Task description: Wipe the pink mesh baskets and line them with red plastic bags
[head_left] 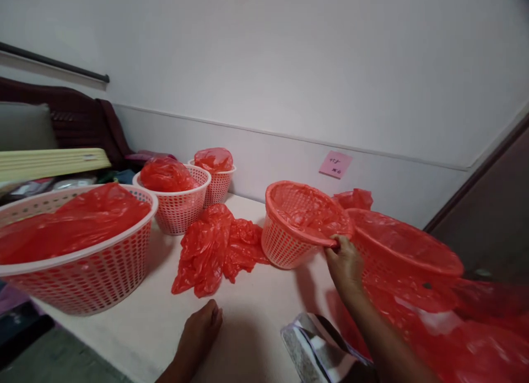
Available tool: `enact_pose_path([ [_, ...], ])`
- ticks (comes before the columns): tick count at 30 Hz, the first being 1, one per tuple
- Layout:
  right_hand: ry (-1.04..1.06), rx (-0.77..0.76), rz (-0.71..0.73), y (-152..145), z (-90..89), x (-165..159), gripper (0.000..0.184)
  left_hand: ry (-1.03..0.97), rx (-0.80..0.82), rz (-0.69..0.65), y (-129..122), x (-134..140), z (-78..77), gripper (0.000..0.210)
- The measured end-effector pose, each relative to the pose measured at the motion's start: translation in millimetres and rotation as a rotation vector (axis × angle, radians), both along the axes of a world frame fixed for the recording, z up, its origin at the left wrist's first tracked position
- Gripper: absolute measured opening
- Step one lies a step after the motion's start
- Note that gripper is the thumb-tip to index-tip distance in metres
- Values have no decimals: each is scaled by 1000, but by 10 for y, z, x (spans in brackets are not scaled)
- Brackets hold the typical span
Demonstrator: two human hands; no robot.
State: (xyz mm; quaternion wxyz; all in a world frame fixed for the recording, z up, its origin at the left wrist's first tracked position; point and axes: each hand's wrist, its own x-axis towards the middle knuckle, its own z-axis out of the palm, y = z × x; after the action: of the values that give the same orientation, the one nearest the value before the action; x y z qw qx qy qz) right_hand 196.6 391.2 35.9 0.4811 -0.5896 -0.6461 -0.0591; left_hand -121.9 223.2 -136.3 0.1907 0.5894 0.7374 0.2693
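My right hand (346, 260) grips the near rim of a small plastic basket (285, 245) lined with a red bag. The bag is folded over the rim, and the basket leans slightly beside a larger red-covered basket (407, 245). My left hand (201, 323) is closed over the near part of the table; nothing shows in it, though its inner side is hidden. Beyond that hand, crumpled red plastic bags (215, 242) lie on the white table (243, 317). A folded grey, white and brown cloth (316, 347) rests below my right forearm.
On the left stand a large white basket (103, 267), a middle-sized one (179, 209) and a smaller one (219, 187), each holding red plastic. More red bags (475, 339) spread at the right. A pink note (335, 164) sticks to the wall behind.
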Motion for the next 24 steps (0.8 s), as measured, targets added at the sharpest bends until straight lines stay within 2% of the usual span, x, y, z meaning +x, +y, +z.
enact_pose_path([
  [4,8,-51,10,75,-146,-23,32,15,-22,-12,11,-1,-4,26],
  [10,8,-57,43,71,-144,-15,27,22,-42,-40,20,-14,-21,29],
  [14,25,-43,74,34,-209,-45,28,29,-45,-52,33,-25,-38,29],
  [24,68,-5,182,-11,-426,-74,47,81,-11,-40,37,-25,-113,28],
])
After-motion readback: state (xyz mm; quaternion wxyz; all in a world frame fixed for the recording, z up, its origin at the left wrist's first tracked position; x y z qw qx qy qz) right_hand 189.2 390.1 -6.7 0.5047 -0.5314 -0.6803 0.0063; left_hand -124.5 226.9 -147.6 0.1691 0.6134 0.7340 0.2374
